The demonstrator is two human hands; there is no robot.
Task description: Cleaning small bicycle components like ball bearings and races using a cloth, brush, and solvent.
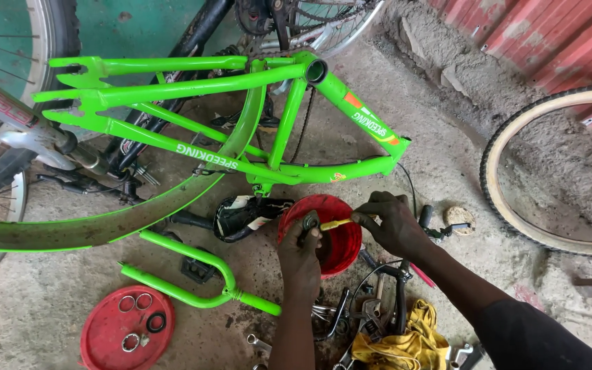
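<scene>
My left hand point(301, 252) holds a small dark metal bicycle part point(310, 221) over a red round tub point(340, 241). Close to its right, my right hand point(393, 220) grips a thin yellow-handled tool point(335, 224) whose tip points at that part. A bright green bicycle frame point(241, 120) lies on the concrete floor just beyond both hands. A green fork point(193, 274) lies to the left of my left forearm.
A red lid point(107, 339) holding metal rings lies at the lower left. Wrenches point(340, 318) and a yellow rag point(402, 342) sit below the hands. A cream-walled tyre point(515, 205) stands at right, wheels point(8, 103) at left, a black saddle point(244, 216) by the tub.
</scene>
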